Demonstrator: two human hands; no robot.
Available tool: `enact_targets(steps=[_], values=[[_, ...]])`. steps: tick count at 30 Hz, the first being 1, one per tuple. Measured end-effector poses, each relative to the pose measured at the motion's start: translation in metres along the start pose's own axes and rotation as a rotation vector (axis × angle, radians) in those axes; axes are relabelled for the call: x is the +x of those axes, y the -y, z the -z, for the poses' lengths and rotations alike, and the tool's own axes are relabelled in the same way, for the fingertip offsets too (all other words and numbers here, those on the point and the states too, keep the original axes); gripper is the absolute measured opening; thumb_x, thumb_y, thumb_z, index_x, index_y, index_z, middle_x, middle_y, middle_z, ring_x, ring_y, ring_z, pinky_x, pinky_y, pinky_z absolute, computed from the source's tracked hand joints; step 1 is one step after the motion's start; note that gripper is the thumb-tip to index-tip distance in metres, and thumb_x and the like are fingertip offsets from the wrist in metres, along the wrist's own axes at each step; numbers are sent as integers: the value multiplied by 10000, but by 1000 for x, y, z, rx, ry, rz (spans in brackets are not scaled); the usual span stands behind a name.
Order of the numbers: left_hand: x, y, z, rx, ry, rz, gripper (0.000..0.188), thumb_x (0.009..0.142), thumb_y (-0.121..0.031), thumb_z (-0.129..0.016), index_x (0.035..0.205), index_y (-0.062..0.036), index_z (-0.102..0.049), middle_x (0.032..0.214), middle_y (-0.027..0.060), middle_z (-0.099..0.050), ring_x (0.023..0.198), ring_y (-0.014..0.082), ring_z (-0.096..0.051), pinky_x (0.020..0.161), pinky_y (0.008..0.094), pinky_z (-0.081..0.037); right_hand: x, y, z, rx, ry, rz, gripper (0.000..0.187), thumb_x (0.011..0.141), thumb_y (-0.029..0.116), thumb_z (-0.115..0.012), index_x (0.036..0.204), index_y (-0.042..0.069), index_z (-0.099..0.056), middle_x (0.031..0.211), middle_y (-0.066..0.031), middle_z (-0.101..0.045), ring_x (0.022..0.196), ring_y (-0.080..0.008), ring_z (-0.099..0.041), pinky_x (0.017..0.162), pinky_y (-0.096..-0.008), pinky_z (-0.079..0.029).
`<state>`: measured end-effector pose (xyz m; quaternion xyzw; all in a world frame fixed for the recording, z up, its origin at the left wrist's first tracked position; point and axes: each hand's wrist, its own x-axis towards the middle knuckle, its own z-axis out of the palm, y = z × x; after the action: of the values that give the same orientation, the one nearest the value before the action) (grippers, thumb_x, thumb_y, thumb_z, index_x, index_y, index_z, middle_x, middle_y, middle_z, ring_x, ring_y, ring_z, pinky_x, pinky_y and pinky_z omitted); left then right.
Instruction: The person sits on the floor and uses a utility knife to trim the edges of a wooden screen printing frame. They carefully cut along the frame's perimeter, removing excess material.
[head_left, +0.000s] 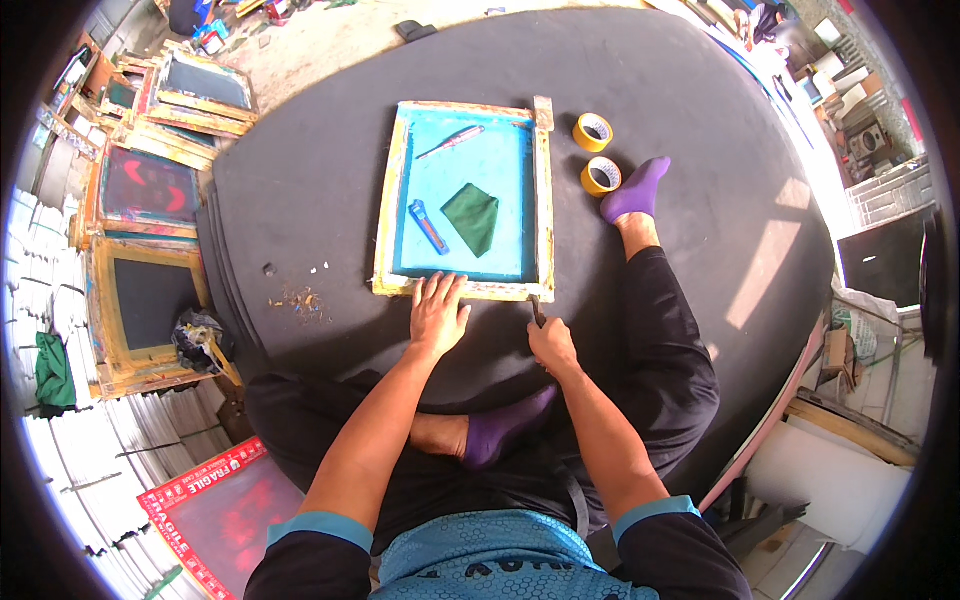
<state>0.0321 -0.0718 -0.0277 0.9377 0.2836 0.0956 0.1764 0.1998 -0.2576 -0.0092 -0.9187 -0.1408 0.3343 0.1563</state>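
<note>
In front of me on the dark mat lies a wooden screen-printing frame (545, 200) with blue mesh, its paint-smeared rails partly taped. My left hand (437, 312) rests on its near rail, fingers spread and holding nothing. My right hand (554, 345) is closed around a dark, narrow tool (538, 312), whose tip meets the frame's near right corner; its exact kind is hard to make out. On the mesh are a folded green cloth (472, 218), a blue box cutter (428, 227) and a screwdriver (452, 141).
Two yellow tape rolls (592, 132) (602, 176) lie right of the frame, by my purple-socked foot (637, 192). Brown scraps (300, 302) are scattered on the mat (320, 190) at left. More screen frames (150, 190) and white stacks (140, 440) line the left side.
</note>
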Motion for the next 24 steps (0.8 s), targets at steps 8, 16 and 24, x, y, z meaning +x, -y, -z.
enact_targets(steps=[8,16,24], values=[[-1,2,-3,6,-14,12,617,906,-307,-739,1460,-106,-557,1471,120,-572,1441,337,-449,1247,561,-259,-1,-4,6,412,229,-7,330,967,283,-642,930,-45,-647,714,-140,-668,555,-243,-656,499,-409,-524],[4,-7,14,-28,-29,-35,589,890,-308,-773,1425,-128,-604,1482,98,-577,1463,312,-440,1241,572,-269,-14,-7,17,805,518,56,257,978,214,-660,876,-20,-625,698,-95,-630,522,-205,-591,485,-372,-467],[-10,-19,37,-171,-138,-281,176,870,-220,-776,997,-99,-784,1013,36,-757,1071,256,-654,1007,462,-462,-44,34,-7,617,623,197,287,969,235,-685,916,-46,-659,695,-103,-662,532,-192,-618,473,-350,-468]])
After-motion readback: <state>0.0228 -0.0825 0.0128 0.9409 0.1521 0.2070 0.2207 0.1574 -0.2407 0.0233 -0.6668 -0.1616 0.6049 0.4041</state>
